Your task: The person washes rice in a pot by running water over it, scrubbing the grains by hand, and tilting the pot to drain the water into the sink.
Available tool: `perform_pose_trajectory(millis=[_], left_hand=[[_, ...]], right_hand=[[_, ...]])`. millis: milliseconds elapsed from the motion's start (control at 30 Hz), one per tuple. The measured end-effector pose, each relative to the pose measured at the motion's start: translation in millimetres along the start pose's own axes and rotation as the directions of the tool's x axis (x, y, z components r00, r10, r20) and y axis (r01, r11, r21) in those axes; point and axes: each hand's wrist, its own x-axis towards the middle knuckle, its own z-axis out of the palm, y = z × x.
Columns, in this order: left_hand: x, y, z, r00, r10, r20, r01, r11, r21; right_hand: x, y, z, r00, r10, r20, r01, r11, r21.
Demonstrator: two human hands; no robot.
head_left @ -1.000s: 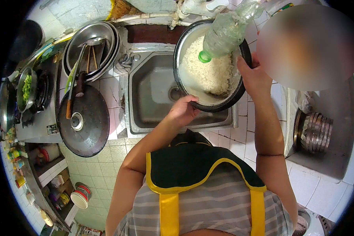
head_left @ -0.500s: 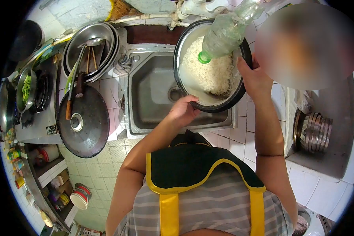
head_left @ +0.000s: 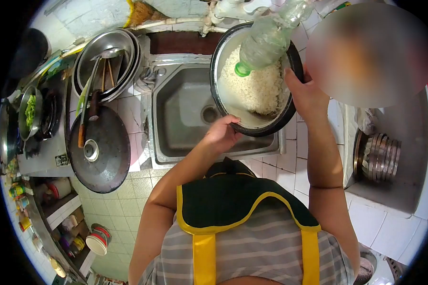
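My left hand (head_left: 222,135) grips the lower left rim of a round pot (head_left: 231,103) with a black outside and a pale inside. My right hand (head_left: 307,95) holds the same pot's right rim, thumb on top. White rice (head_left: 257,90) lies inside the pot, which is over the right part of the steel sink (head_left: 183,118). A clear plastic bottle (head_left: 266,42) with a green neck hangs in front of the pot's upper part; whether it touches the pot, I cannot tell.
Left of the sink are stacked steel bowls (head_left: 83,71) with a ladle and a dark round lid (head_left: 107,159). Farther left stands a pan (head_left: 23,109) with greens. Steel rings (head_left: 383,157) lie at the right. A faucet (head_left: 233,9) is behind the sink.
The sink, bowls and lid have shifted slightly left in view. The bottle appears a little farther left over the pot. Both hands keep their hold on the rim.
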Motion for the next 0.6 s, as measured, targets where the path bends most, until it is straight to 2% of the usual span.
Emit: perform_pose_trajectory(millis=[200,300,500,600], left_hand=[[0.5,-0.1,1.2,1.0,-0.014,-0.008,0.014,1.0,0.017],[3.3,-2.6,1.1,1.0,-0.015,-0.005,0.015,1.0,0.013],[4.1,-4.6,0.5,1.0,-0.008,0.0,0.008,1.0,-0.011],[-6.2,-1.4,11.0,1.0,0.002,0.008,-0.002,0.998,-0.069]], right_hand=[[0.0,-2.1,-1.0,1.0,-0.027,-0.004,0.027,0.999,0.018],[0.7,-5.9,-7.5,0.999,0.03,0.042,-0.029,0.999,-0.016],[0.2,0.0,-4.3,1.0,-0.024,-0.002,0.024,0.999,0.026],[0.9,6.5,-10.2,1.0,-0.009,-0.026,0.008,1.0,-0.03]])
